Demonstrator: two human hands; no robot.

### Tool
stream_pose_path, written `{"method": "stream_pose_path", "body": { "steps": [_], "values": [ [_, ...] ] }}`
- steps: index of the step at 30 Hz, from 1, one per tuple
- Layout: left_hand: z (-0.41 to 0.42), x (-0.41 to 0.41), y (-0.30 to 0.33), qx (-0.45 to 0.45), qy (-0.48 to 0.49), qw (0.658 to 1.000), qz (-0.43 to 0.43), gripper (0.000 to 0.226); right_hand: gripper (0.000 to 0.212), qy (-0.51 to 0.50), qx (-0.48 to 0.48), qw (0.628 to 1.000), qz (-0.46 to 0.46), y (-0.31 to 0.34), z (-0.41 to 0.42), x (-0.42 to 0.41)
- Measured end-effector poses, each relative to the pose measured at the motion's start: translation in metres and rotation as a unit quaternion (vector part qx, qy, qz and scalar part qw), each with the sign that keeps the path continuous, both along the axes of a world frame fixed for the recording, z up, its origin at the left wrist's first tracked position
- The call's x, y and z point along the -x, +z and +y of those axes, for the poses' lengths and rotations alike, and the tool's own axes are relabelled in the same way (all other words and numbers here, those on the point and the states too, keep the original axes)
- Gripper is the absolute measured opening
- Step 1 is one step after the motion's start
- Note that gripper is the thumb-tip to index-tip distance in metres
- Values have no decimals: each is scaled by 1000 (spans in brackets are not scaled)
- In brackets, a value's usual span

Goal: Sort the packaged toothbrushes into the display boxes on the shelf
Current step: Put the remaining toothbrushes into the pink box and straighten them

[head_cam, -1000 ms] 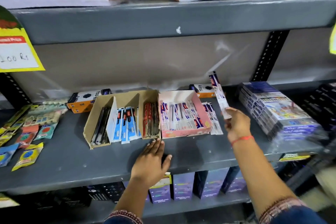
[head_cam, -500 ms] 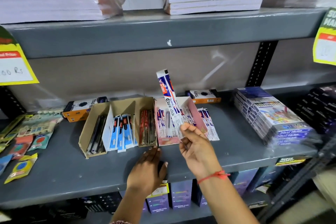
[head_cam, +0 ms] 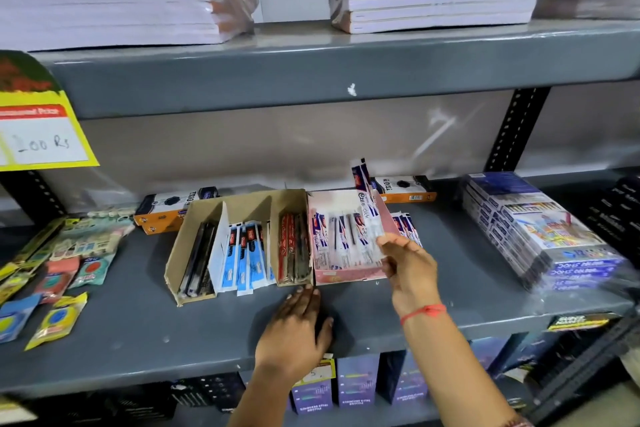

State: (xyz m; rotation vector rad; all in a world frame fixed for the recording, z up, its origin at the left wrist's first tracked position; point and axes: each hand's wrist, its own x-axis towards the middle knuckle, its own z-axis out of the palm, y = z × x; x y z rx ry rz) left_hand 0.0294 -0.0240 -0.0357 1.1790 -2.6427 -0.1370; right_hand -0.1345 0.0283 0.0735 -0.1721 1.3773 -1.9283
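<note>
A person lowered a packaged toothbrush into a pink box on a grey shelf.

The long white, blue and red toothbrush packet point(head_cam: 367, 208) stood tilted over the pink cardboard display box point(head_cam: 346, 277), its lower end pinched in the right hand point(head_cam: 408, 267). The left hand point(head_cam: 297, 326) lay flat, fingers spread, on the grey metal shelf point(head_cam: 138, 329) just before the brown cardboard divided box point(head_cam: 239, 243). More matching packets point(head_cam: 408, 224) lay beside the pink box.

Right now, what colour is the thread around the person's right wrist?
Red thread, clearest in the head view, just below the right hand.
</note>
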Motion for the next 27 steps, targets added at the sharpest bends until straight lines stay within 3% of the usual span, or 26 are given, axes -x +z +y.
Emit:
{"method": "stream_pose_path", "body": {
  "steps": [3, 6, 11, 15, 23, 25, 27],
  "values": [
    [-1, 0, 0, 1, 0, 1000, -10, 61, 29, 8, -129, 980, 149, 0, -21, 20],
    [-1, -1, 0, -4, -2, 1000, -13, 62, 23, 52, -264, 900, 344, -8, -36, 33],
    [-1, -2, -1, -18, -9, 1000, -17, 62, 31, 110, -354, 775, 512, -19, -50, 34],
    [-1, -1, -1, -10, -11, 1000, -13, 61, 25, 139, -391, 712, 566, -25, -53, 31],
    [-1, -1, -3, 6, -17, 1000, -4, 60, 27, 133, -418, 647, 624, -21, -49, 34],
    [-1, -1, -3, 6, -17, 1000, -3, 60, 29, 103, -409, 653, 629, -16, -45, 39],
    [-1, 0, -3, 3, -13, 1000, -4, 60, 28, 63, -397, 684, 608, -13, -37, 49]
  ]
}}
